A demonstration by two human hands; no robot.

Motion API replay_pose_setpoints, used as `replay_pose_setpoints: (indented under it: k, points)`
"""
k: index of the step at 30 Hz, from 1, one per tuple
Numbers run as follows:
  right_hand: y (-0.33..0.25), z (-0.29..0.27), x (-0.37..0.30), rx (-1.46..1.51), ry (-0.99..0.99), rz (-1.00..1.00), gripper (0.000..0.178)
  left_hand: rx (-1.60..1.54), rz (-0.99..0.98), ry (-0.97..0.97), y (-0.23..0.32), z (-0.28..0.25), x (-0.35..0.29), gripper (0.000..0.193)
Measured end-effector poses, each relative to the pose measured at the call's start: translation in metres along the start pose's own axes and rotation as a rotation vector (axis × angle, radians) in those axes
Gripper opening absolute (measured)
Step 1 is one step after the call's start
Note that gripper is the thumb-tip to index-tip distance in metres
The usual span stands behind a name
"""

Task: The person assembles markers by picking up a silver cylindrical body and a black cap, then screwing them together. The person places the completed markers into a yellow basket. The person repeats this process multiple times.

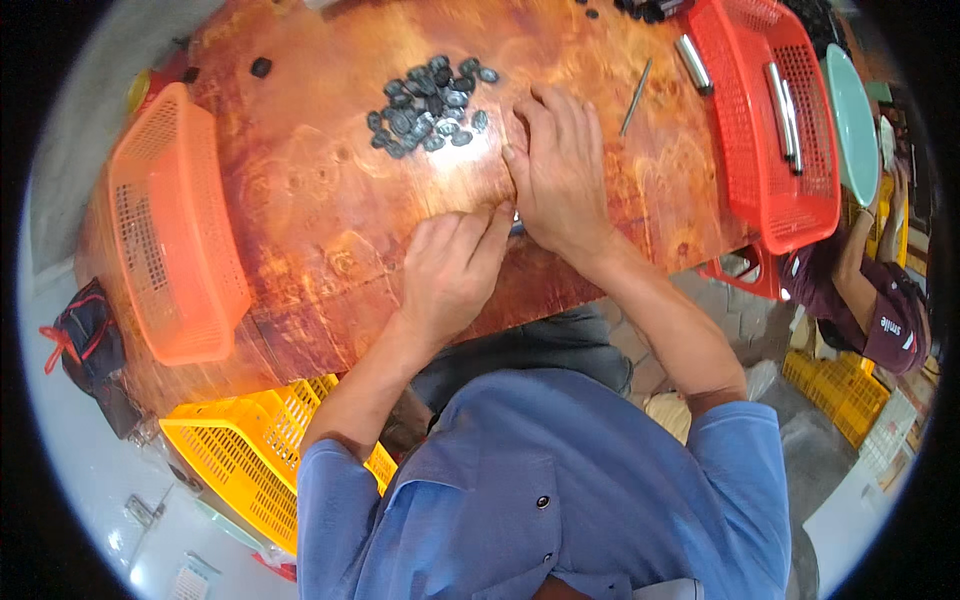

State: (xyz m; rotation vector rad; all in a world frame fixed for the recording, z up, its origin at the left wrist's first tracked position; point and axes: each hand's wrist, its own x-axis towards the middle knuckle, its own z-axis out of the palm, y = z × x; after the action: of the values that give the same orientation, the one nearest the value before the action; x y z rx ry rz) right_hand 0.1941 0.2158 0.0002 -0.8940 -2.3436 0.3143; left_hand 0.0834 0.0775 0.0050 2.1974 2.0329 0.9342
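My left hand (452,265) rests low over the table's near side, its fingers drawn together at the heel of my right hand. My right hand (560,165) lies across the tabletop with bent fingers close together and the thumb beside them. Between the hands shows a small bit of a shiny metal piece (517,224); the rest is hidden under them, so I cannot tell its kind. Just beyond, to the left of my right fingertips, is a loose pile of small black oval plastic pieces (420,110).
An orange basket (185,240) stands at the left table edge. At the right, a red basket (765,215) holds silver tubes (784,115). A thin metal rod (636,97) lies on the wooden table (330,220). Yellow crates (245,450) sit below; another person (865,290) is at right.
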Motion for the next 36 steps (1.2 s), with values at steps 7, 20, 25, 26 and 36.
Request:
replay_pose_setpoints:
  k: [7, 20, 25, 26, 36]
  points:
    - [0.012, -0.001, -0.006, 0.541, 0.027, 0.255, 0.042, -0.035, -0.108, 0.029, 0.005, -0.010, 0.008, 0.040]
    - [0.028, -0.006, -0.020, 0.466, -0.016, 0.355, 0.045, -0.803, -0.539, 0.283, 0.044, -0.081, -0.069, 0.030]
    - [0.048, 0.005, -0.017, 0.449, -0.067, 0.291, 0.047, -0.866, -0.752, 0.540, 0.054, -0.202, -0.150, 0.036]
    - [0.040, 0.001, -0.017, 0.409, -0.077, 0.312, 0.047, -0.754, -0.775, 0.639, 0.051, -0.220, -0.173, 0.038]
    - [0.051, 0.010, -0.011, 0.308, -0.099, 0.229, 0.045, 0.045, -1.368, 1.078, -0.032, -0.321, -0.410, 0.038]
